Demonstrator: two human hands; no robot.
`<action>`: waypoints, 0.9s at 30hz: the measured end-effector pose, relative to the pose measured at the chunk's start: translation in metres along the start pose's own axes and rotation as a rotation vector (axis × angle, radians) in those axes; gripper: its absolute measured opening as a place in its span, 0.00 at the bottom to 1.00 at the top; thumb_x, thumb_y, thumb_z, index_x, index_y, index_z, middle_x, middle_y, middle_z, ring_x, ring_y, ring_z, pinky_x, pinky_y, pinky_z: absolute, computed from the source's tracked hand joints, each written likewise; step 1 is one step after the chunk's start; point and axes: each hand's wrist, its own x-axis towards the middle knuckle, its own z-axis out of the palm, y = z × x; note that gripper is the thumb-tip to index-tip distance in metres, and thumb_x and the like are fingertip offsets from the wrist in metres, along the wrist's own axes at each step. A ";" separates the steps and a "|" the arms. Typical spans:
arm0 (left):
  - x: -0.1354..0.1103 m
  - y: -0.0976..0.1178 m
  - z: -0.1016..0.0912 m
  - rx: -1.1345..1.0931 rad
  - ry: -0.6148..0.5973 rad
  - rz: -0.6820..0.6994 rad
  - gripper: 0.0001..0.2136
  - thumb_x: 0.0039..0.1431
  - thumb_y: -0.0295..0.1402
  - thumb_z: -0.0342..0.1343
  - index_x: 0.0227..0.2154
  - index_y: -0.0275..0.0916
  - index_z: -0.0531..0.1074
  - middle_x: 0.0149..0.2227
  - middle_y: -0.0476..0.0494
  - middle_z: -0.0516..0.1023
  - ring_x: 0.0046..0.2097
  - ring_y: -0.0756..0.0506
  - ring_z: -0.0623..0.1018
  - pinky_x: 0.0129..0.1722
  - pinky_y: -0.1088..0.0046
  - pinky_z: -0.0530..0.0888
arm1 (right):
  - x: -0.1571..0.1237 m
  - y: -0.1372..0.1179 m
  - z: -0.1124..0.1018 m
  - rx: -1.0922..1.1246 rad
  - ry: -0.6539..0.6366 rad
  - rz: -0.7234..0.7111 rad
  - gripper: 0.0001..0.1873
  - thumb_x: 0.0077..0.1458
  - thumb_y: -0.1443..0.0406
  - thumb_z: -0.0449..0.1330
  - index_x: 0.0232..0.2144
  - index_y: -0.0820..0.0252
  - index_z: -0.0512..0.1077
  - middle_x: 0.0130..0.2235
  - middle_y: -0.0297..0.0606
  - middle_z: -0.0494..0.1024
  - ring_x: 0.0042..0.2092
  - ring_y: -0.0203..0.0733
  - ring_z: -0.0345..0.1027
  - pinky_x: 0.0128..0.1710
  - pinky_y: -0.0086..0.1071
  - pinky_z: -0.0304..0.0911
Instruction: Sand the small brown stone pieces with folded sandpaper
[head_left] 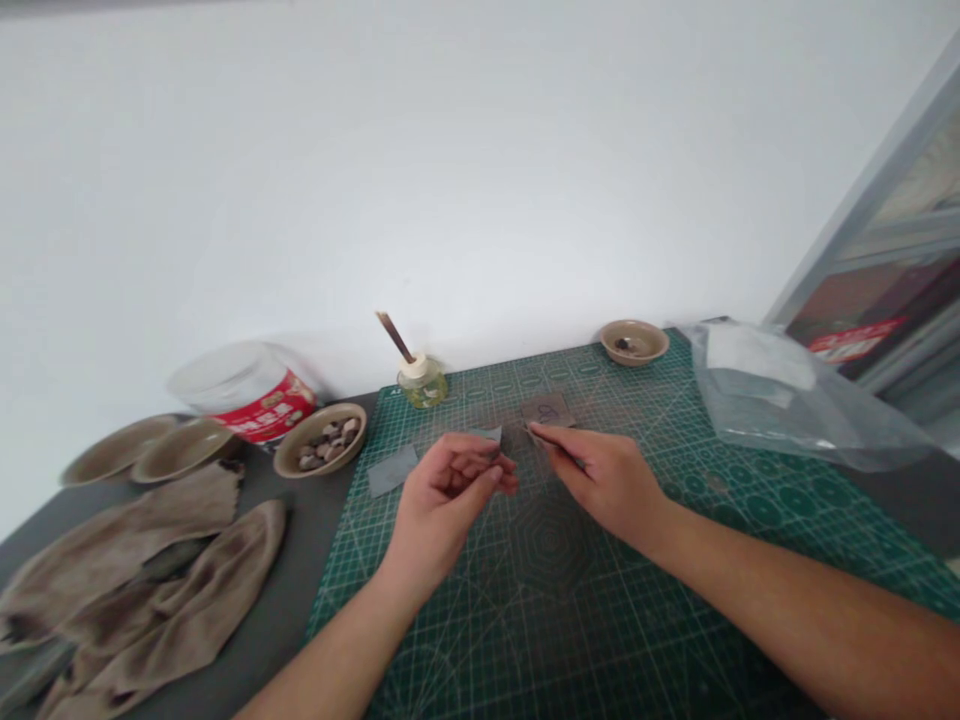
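Note:
My left hand (457, 480) is curled over the green cutting mat (600, 600), its fingers pinching a small grey piece (487, 436). My right hand (600, 475) sits just to its right, fingers closed on a thin dark tool (559, 452) whose tip points toward the left hand. A brownish square piece (547, 408) with a drawn mark lies on the mat just beyond the fingers. Another grey strip (391, 470) lies at the mat's left edge.
A bowl of small stones (321, 440), two empty dishes (150, 450) and a red-labelled tub (247, 392) stand at the left. Brown cloths (150, 570) lie at front left. A glass bottle with a stick (421, 380), a far bowl (634, 342) and a clear plastic bag (780, 400) stand behind.

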 end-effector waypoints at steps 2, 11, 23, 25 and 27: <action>-0.001 -0.002 0.001 -0.014 -0.019 -0.055 0.09 0.57 0.28 0.60 0.40 0.37 0.69 0.32 0.43 0.81 0.32 0.45 0.82 0.34 0.67 0.79 | -0.001 0.000 -0.001 0.006 0.024 -0.009 0.18 0.61 0.69 0.55 0.53 0.54 0.72 0.49 0.34 0.80 0.46 0.39 0.76 0.47 0.30 0.70; -0.001 0.008 0.010 0.217 0.052 -0.059 0.06 0.52 0.26 0.60 0.25 0.38 0.68 0.19 0.55 0.72 0.20 0.52 0.73 0.20 0.79 0.72 | -0.008 -0.016 0.002 -0.077 -0.018 -0.379 0.20 0.62 0.71 0.52 0.56 0.65 0.68 0.56 0.45 0.74 0.54 0.41 0.71 0.53 0.35 0.68; -0.007 0.007 0.012 0.212 0.030 -0.101 0.08 0.54 0.28 0.59 0.27 0.39 0.64 0.20 0.51 0.77 0.22 0.48 0.78 0.25 0.75 0.75 | -0.007 -0.010 0.008 -0.156 -0.010 -0.427 0.20 0.63 0.72 0.52 0.57 0.67 0.67 0.55 0.46 0.74 0.55 0.42 0.71 0.54 0.36 0.69; -0.007 0.006 0.012 0.212 0.022 -0.087 0.08 0.53 0.26 0.59 0.26 0.40 0.64 0.19 0.52 0.76 0.22 0.49 0.78 0.24 0.76 0.74 | -0.007 -0.011 0.007 -0.172 -0.004 -0.436 0.19 0.63 0.71 0.52 0.56 0.68 0.67 0.55 0.46 0.74 0.55 0.42 0.71 0.53 0.36 0.69; -0.007 0.005 0.012 0.213 0.015 -0.073 0.09 0.52 0.25 0.59 0.25 0.40 0.63 0.20 0.53 0.76 0.23 0.49 0.77 0.24 0.76 0.73 | -0.007 -0.010 0.007 -0.177 -0.002 -0.457 0.19 0.64 0.70 0.52 0.56 0.67 0.67 0.55 0.46 0.74 0.55 0.42 0.70 0.52 0.36 0.70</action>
